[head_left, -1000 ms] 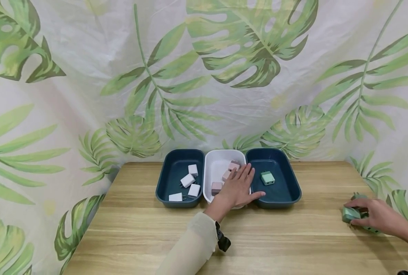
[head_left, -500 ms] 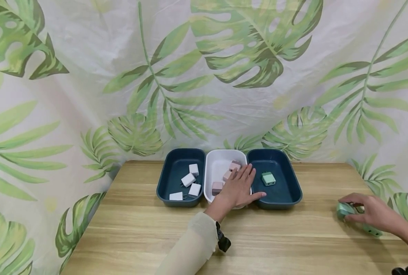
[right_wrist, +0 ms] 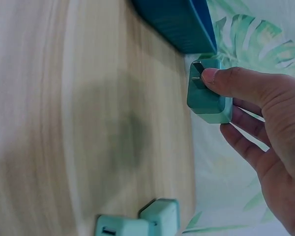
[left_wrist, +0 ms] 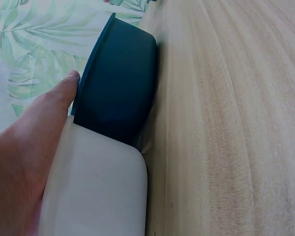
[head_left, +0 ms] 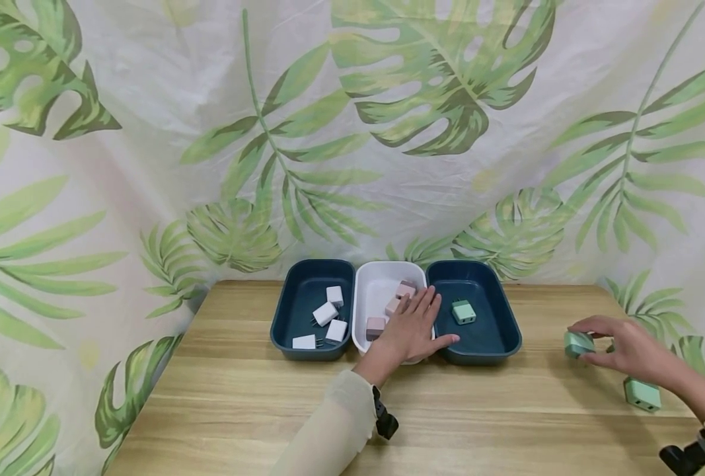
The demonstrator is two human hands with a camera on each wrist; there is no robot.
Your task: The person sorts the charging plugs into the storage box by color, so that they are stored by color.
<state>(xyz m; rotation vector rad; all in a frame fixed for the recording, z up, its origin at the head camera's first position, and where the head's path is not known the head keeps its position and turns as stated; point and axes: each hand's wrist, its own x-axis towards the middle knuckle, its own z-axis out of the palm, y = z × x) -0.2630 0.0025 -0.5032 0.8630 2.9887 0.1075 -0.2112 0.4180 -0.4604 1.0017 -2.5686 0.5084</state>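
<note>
Between thumb and fingers my right hand (head_left: 637, 347) pinches a green charger plug (head_left: 579, 344), held above the table right of the trays. Its two metal prongs show beside the thumb in the right wrist view, on the green charger (right_wrist: 206, 96). My left hand (head_left: 408, 330) lies with straight fingers across the white tray (head_left: 367, 281), its thumb reaching over the rim of the right blue tray (head_left: 509, 317). Pink chargers (head_left: 376, 326) lie in the white tray, partly covered by that hand. One green charger (head_left: 464, 312) sits in the right blue tray.
The left blue tray (head_left: 295, 291) holds several white chargers (head_left: 325, 313). Another green charger (head_left: 642, 394) stands on the wooden table (head_left: 477, 423) below my right hand; a further one (right_wrist: 162, 216) shows beside it in the right wrist view. A leaf-print cloth (head_left: 304, 132) hangs behind.
My right hand has lifted a green charger from the group at the right and carried it left, uncovering another green charger. The left hand stays in place.
</note>
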